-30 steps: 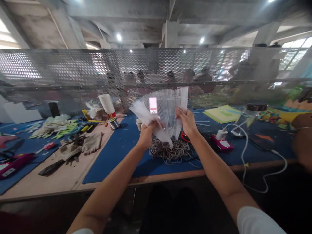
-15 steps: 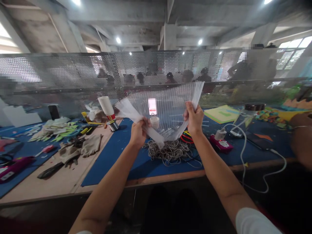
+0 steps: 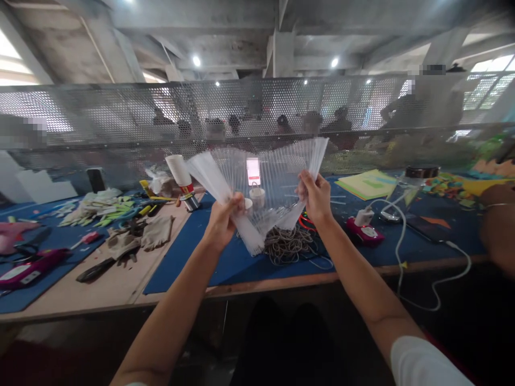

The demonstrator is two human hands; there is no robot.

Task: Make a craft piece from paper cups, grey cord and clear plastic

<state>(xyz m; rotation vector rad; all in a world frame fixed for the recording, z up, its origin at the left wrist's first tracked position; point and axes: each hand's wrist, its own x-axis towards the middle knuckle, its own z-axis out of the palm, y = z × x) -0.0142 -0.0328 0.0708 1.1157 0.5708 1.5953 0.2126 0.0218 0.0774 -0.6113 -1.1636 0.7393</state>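
Note:
A clear pleated plastic sheet (image 3: 273, 177), fanned out like an accordion, is held up in front of me above the table. My left hand (image 3: 222, 221) is closed on its left folded edge. My right hand (image 3: 315, 195) is closed on its right edge. A small red and white label shows on the sheet near its middle. Below the sheet lies a tangled pile of grey cord (image 3: 290, 245) on the blue mat (image 3: 201, 252). A small white cup (image 3: 257, 197) shows through the sheet.
A perforated metal screen (image 3: 120, 123) closes the back of the bench. Gloves, cutters and scraps (image 3: 132, 241) lie at left, a white roll (image 3: 179, 171) behind them. A pink device with white cable (image 3: 364, 233) and yellow paper (image 3: 364, 187) lie right. Another person's arm (image 3: 497, 225) is at far right.
The fan was spread wider half a second ago; now my hands have come slightly closer together and the sheet sits a little lower, with its pleats partly gathered.

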